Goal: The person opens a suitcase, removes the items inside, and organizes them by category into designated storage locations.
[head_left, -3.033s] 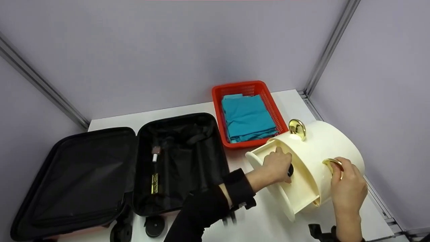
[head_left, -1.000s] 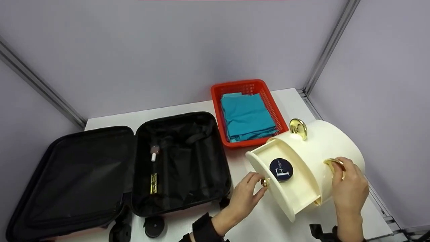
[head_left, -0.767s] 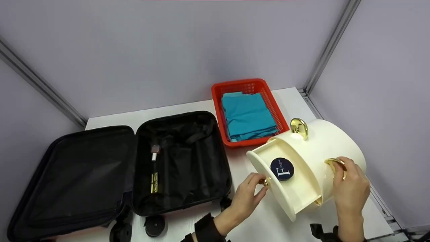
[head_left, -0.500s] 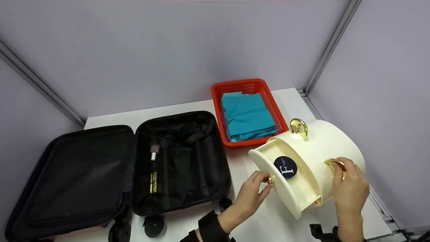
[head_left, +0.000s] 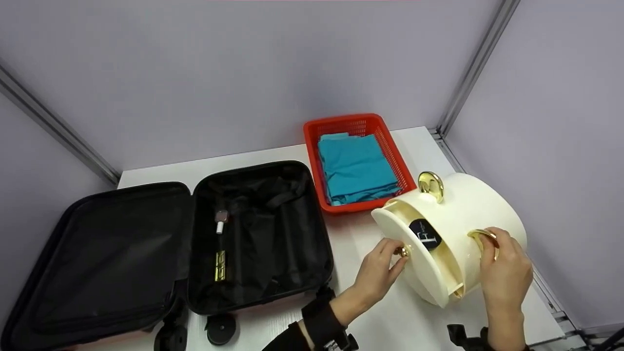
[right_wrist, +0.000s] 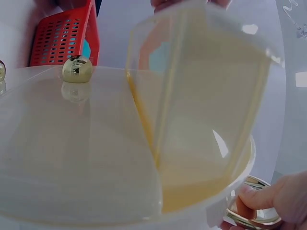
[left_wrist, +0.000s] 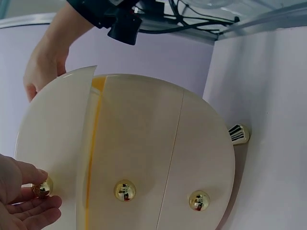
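On the right in the head view lies a cream, drum-shaped drawer box (head_left: 480,204). Its top drawer (head_left: 409,243) is partly pulled out, and a dark blue round tin (head_left: 425,234) marked with an F shows inside. My left hand (head_left: 378,273) pinches the drawer's small gold knob (left_wrist: 44,187) between thumb and fingers. With my right hand (head_left: 507,273) I grip a gold ear-shaped handle (right_wrist: 254,206) on the box's side. A matching gold ear (head_left: 431,186) sticks up at the far side. Two more gold knobs, one being a middle knob (left_wrist: 124,190), show in the left wrist view.
A suitcase (head_left: 258,234) lies spread at the left, holding a nail polish bottle (head_left: 221,222) and a gold slim case (head_left: 220,265). Behind the box stands a red basket (head_left: 360,118) with folded teal cloth (head_left: 356,165). Walls enclose the back and sides.
My left hand has left the drawer's inside and the dark tin, taken the knob, and pushed the drawer rightward, partway into the box. The right hand has kept its grip.
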Demonstrator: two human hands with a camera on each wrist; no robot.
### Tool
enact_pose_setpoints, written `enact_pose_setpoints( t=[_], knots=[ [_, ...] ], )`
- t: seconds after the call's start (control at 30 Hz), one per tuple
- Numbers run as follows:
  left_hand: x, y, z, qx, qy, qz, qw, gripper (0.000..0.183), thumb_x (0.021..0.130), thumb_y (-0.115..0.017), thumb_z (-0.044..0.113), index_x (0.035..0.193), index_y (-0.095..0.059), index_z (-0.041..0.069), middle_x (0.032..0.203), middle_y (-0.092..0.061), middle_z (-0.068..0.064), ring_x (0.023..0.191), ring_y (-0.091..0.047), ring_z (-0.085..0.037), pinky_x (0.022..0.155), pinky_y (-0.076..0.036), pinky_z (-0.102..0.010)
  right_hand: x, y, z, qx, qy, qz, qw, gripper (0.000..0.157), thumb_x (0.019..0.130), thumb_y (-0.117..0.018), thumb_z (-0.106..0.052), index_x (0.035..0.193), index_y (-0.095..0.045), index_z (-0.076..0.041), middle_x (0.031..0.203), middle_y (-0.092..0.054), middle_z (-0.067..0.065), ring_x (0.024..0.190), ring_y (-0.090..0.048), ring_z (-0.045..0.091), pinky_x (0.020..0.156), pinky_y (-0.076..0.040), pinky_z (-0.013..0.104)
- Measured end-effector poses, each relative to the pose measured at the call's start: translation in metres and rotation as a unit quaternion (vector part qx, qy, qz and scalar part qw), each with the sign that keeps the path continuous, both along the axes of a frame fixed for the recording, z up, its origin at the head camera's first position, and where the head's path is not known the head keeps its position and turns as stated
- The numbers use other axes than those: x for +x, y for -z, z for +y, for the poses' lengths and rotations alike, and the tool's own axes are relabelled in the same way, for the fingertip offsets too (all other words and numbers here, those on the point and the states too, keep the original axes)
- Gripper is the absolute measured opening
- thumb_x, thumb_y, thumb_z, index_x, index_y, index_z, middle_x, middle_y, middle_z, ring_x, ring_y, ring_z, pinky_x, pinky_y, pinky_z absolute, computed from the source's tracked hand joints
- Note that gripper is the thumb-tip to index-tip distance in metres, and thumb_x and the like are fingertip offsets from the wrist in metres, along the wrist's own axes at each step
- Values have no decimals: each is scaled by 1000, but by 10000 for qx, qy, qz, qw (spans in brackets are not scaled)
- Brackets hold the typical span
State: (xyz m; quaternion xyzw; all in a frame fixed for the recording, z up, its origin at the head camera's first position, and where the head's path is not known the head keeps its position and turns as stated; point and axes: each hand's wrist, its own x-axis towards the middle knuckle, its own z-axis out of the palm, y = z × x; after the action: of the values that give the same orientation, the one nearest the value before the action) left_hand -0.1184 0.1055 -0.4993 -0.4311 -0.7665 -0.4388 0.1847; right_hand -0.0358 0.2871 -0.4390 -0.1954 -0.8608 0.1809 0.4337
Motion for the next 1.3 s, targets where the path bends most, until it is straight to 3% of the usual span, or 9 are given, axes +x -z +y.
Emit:
enact_pose_setpoints(
  t=[0.8,0.93,1.17,1.3],
  knots=[
    [-12,-2,36,-478,-305,272,9980,18,82,-63,17,94,-53,10,90,-53,2,83,-56,-4,71,-42,-11,-2,0,0,69,-125,31,9999,16,76,-67,-1,89,-60,3,77,-59,24,70,-56,40,59,-39,48],
    [-12,0,37,-450,-306,324,9980,19,82,-63,18,96,-53,10,90,-54,2,83,-56,-4,71,-42,-11,-2,0,1,47,-100,14,9999,16,76,-67,-1,89,-60,3,79,-59,24,71,-56,41,59,-39,48],
    [-11,6,27,-424,-485,140,9978,42,76,-69,30,107,-50,7,91,-55,-1,84,-56,-7,69,-44,-14,-1,0,2,-30,-149,-29,9999,16,76,-67,0,90,-60,4,79,-60,24,72,-57,40,60,-40,48],
    [-10,13,24,-485,-598,46,9970,40,76,-69,31,103,-52,7,91,-55,-1,84,-56,-8,69,-44,-15,0,0,2,-8,-138,-5,9999,16,75,-67,0,89,-60,4,78,-60,24,70,-57,39,59,-40,47]
  ],
)
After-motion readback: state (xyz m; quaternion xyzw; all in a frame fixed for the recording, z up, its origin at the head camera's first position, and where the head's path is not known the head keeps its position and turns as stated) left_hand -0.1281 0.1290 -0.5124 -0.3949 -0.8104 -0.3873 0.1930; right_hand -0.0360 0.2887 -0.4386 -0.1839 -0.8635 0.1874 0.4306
